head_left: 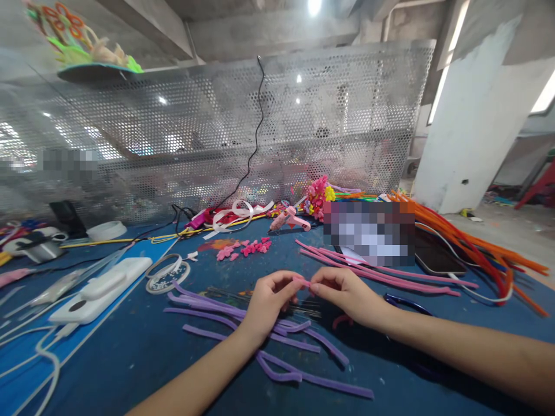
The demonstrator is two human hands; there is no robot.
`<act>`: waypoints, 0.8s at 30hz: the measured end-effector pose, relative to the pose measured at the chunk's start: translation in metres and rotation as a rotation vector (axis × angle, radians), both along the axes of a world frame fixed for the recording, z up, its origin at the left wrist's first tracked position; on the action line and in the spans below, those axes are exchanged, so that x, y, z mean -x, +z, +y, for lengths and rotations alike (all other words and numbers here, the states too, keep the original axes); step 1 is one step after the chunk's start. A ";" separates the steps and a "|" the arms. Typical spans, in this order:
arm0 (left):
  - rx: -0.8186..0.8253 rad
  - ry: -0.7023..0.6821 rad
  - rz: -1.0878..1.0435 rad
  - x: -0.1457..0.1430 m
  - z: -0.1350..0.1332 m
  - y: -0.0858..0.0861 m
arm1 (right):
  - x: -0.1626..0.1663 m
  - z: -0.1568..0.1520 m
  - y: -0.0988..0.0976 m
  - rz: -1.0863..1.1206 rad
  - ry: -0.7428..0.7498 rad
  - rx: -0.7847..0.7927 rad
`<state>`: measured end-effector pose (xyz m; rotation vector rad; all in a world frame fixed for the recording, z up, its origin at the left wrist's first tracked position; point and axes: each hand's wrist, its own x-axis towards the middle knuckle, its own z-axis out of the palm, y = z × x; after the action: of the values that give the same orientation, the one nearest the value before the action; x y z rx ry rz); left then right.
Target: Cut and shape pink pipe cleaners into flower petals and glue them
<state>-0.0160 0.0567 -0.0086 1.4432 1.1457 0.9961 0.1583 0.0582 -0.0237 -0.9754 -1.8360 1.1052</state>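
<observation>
Between my two hands, above the middle of the table, is a short piece of pink pipe cleaner (307,283). My left hand (277,294) pinches one end of it, and my right hand (342,290) pinches the other. Purple pipe cleaners (321,384) lie under and around my left wrist. Long pink pipe cleaners (390,274) stretch beyond my right hand. Thin dark wires (306,311) are on the table below the fingers. Small bent pink pieces (255,247) rest in a cluster farther back. Blue-handled pliers or cutters (405,301) are partly hidden by my right forearm.
A pink glue gun (290,220) lies at the back, near a pink and yellow flower bunch (318,196). Orange pipe cleaners (481,245) and a phone (436,254) are at right. A white power strip (102,289) with cables sits left. A perforated metal panel (208,127) closes the far side.
</observation>
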 end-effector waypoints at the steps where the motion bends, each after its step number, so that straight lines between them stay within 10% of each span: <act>1: 0.002 0.003 -0.005 0.000 0.000 0.000 | 0.000 0.000 0.000 -0.009 -0.002 -0.002; 24: -0.021 0.074 0.014 -0.001 -0.002 -0.001 | 0.000 -0.002 0.002 -0.094 0.047 -0.011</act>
<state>-0.0153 0.0546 -0.0096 1.4355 1.2102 1.0538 0.1583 0.0564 -0.0221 -0.9970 -1.9471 1.0927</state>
